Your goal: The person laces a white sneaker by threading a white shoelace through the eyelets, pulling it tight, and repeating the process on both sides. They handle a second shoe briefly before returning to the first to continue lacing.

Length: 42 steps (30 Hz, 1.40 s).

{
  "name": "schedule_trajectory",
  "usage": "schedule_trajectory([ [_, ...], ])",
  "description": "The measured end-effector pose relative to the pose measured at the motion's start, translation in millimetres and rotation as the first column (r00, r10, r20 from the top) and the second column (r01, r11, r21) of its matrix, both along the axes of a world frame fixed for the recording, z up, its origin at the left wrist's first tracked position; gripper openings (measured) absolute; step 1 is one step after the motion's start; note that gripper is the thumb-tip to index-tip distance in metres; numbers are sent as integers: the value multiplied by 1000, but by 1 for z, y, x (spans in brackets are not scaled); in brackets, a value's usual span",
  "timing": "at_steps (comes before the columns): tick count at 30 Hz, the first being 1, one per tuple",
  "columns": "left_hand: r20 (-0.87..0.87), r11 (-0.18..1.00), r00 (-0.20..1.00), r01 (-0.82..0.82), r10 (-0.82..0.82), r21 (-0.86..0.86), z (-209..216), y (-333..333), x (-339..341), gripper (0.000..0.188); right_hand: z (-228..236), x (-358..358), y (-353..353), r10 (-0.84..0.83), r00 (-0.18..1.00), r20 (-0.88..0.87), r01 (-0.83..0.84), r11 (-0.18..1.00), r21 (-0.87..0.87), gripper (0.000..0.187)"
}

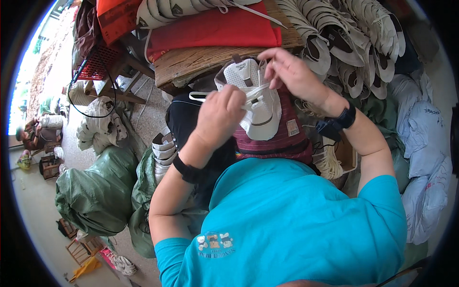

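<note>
A white mesh shoe upper (260, 112) with brown trim lies over a maroon cloth (282, 138) on my lap. My left hand (220, 115) is closed around a white lace (229, 95) that runs across the upper. At the upper's top edge my right hand (291, 71) pinches the lace end with its fingertips. Both wrists wear black bands.
Stacked white shoe uppers (354, 43) fill the far right of a wooden bench (201, 62), beside a red cushion (210, 28). Green sacks (100, 191) and a bundle of white uppers (100, 126) sit on the floor at left. Pale sacks (425, 158) stand at right. Another person (31, 136) sits far left.
</note>
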<state>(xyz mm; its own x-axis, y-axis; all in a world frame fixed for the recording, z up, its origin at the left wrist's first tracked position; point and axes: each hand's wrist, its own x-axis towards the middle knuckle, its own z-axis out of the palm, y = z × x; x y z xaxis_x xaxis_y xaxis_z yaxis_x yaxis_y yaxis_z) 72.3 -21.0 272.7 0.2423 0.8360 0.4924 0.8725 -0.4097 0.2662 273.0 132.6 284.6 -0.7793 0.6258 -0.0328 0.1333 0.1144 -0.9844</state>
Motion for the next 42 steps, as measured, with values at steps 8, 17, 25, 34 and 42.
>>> schedule_trajectory([
  [8, -40, 997, 997, -67, 65, -45, -19, -20, -11, 23, 45, 160, 208, -608, 717, -341, 472, 784, -404, 32],
  [17, 647, 803, 497, -483, 579, -348, -40, -86, -160, 25, 87, 224, 219, -762, 400, -509, 824, 542, -164, 28],
  [25, 656, 748, 388, -486, 647, -451, -40, -84, -153, 34, -3, 63, 55, -293, 955, 53, 289, 954, 77, 35],
  [34, 869, 894, 268, 54, 415, -444, -38, -22, -13, 26, -24, 12, -16, -140, 962, 234, 56, 941, 335, 9],
  [42, 790, 815, 323, 89, 520, -573, -32, -17, 7, 34, -12, 2, -7, -115, 947, 300, -47, 873, 485, 15],
])
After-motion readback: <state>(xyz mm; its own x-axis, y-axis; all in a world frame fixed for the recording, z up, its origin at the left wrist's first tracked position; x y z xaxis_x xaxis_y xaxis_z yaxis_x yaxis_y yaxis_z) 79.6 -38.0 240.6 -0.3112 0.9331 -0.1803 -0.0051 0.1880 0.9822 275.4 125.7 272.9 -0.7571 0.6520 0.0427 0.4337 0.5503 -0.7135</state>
